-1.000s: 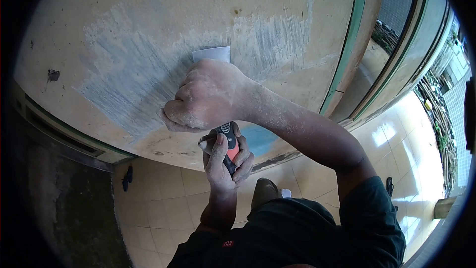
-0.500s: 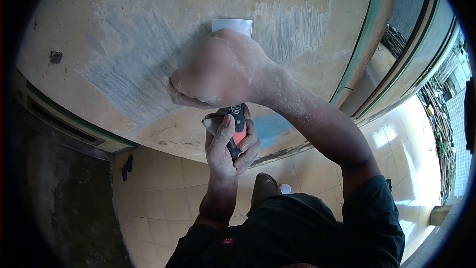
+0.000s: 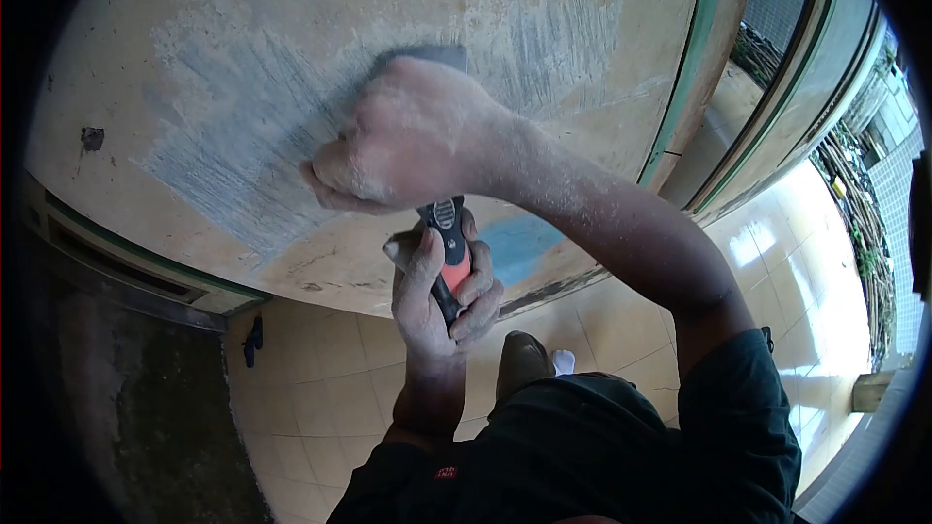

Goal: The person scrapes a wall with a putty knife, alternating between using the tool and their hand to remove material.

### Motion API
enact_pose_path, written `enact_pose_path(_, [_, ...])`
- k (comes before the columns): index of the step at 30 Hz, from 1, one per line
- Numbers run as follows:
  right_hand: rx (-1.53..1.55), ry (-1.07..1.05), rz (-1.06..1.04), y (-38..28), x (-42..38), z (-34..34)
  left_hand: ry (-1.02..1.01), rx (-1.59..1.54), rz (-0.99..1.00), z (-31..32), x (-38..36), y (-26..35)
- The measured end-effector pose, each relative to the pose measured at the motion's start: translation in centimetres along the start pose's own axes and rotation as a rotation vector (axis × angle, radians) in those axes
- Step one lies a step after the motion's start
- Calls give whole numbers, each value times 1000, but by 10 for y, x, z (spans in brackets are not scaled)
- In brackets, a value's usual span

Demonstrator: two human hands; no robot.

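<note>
A scraper (image 3: 456, 267) with a black and red handle is held upright against the wall (image 3: 320, 257). My left hand (image 3: 422, 306) is wrapped around its handle, thumb along one side. Higher up, my right hand (image 3: 417, 136) is closed over the tool's neck and lower blade, its fingers mostly hidden. A strip of the wide blade (image 3: 442, 56) shows above my knuckles, close against a scratched grey-white patch (image 3: 243, 126). Pale dust coats both hands and my right forearm.
A blue paint patch (image 3: 519, 247) lies low on the wall. Green trim (image 3: 694, 58) edges an opening at right. Below are floor tiles (image 3: 320, 359), dark footwear (image 3: 252, 342) and a mossy dark strip (image 3: 175, 417). Piled sticks (image 3: 864, 243) lie outside.
The blade has turned from bright to dark grey. Both hands, still on the scraper, sit slightly lower against the wall. The whole view has shifted a little.
</note>
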State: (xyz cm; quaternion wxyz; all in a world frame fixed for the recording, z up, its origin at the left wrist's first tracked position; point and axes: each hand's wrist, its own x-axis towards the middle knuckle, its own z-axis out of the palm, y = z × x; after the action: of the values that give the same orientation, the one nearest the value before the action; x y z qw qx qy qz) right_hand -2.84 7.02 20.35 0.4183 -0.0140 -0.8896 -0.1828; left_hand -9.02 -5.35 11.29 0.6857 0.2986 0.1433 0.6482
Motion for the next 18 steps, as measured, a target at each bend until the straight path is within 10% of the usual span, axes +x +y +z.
enact_pose_path(18, [22,-164,68,-7,7,-7,-24,81,13,-4,-3,8])
